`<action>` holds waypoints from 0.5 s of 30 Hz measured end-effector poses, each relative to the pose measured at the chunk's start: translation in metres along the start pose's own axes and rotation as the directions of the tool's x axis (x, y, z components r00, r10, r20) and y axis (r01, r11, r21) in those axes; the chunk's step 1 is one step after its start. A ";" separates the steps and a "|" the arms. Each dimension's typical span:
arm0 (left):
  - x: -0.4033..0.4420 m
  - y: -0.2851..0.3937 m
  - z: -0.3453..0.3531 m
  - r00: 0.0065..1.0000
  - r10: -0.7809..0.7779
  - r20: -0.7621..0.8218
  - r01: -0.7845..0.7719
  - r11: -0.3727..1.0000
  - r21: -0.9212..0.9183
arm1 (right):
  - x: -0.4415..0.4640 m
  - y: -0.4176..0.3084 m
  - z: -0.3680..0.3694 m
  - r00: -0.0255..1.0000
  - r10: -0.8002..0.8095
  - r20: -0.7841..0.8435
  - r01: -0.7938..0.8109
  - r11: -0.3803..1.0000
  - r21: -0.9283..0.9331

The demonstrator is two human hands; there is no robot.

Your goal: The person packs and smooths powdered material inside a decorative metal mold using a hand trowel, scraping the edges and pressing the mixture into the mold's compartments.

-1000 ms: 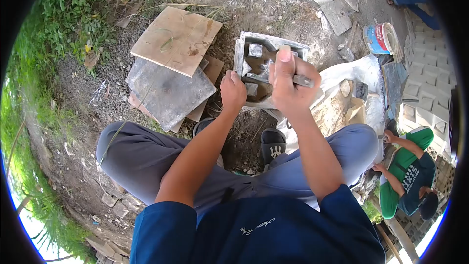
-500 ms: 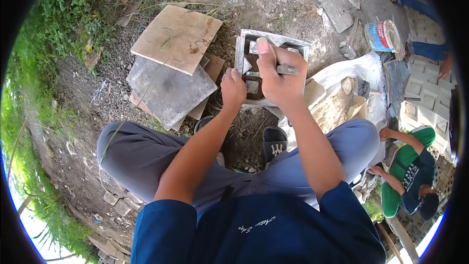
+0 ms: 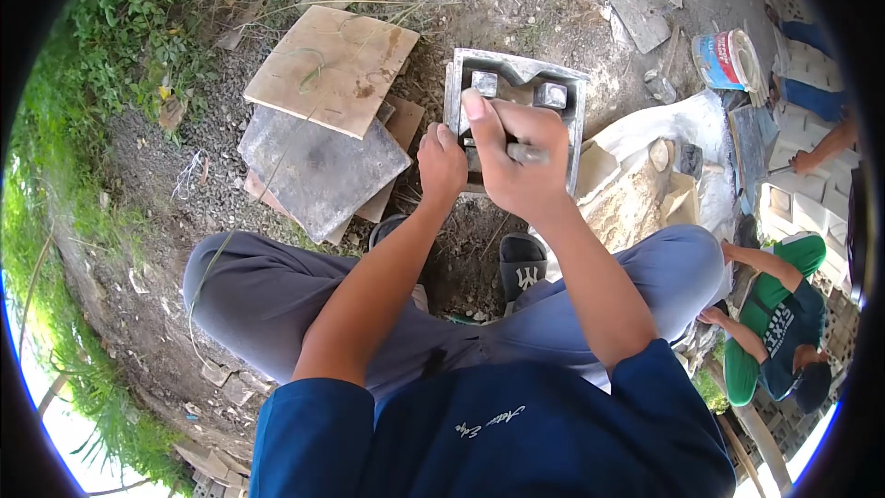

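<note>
A grey rectangular block mould sits on the ground before me, with raised square cores inside. My left hand is closed at the mould's left rim, its fingers curled against the edge. Over the mould's near half, my right hand is closed in a fist with the thumb up. It grips a grey bar-like tool whose working end is mostly hidden behind the hand. The fist covers part of the mould's interior.
Left of the mould lie a wooden board and a grey slab, stacked. On the right, a white sack holds sandy material, with a paint bucket behind. A crouching person and another person's hand are at right.
My right hand has shifted slightly left and nearer, uncovering the mould's far cores. My left hand stays at the rim. At the far right, another person's hand has come up with a thin tool.
</note>
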State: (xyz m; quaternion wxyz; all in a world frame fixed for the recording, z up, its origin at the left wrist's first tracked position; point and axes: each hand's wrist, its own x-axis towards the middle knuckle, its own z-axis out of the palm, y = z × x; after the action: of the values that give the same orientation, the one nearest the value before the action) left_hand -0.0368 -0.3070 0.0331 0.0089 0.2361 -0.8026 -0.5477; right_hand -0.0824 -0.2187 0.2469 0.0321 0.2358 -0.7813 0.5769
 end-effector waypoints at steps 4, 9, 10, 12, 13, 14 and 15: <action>-0.005 0.005 -0.007 0.999 -0.031 0.030 0.030 0.999 0.023 | -0.013 0.003 -0.002 0.997 0.044 -0.056 -0.035 0.988 0.153; -0.005 0.011 -0.009 1.000 0.005 0.003 -0.005 1.000 0.023 | 0.003 -0.012 -0.004 0.986 0.135 -0.095 -0.117 0.978 0.174; -0.012 0.010 -0.011 1.000 -0.016 0.010 0.016 1.000 0.026 | -0.003 -0.016 -0.008 0.991 0.090 -0.099 -0.070 0.979 0.192; -0.008 0.018 -0.012 1.000 -0.010 -0.004 0.010 1.000 0.020 | -0.004 0.012 -0.005 0.991 0.107 -0.074 -0.082 0.956 0.282; -0.008 0.020 -0.013 1.000 -0.020 -0.002 0.020 1.000 -0.004 | -0.002 0.020 -0.002 0.993 0.112 -0.038 -0.104 0.979 0.173; -0.007 0.022 -0.011 1.000 -0.006 -0.009 0.006 1.000 -0.007 | -0.001 0.027 -0.001 0.993 0.121 -0.006 -0.120 0.991 0.066; -0.004 0.021 -0.009 1.000 -0.010 -0.020 0.010 1.000 -0.011 | -0.002 0.007 -0.004 0.983 0.181 -0.014 -0.181 0.983 0.041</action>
State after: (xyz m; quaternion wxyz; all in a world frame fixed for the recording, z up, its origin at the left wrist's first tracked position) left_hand -0.0391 -0.3072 0.0561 0.0157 0.2457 -0.7983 -0.5497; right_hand -0.0846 -0.2128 0.2418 -0.0182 0.1593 -0.7876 0.5950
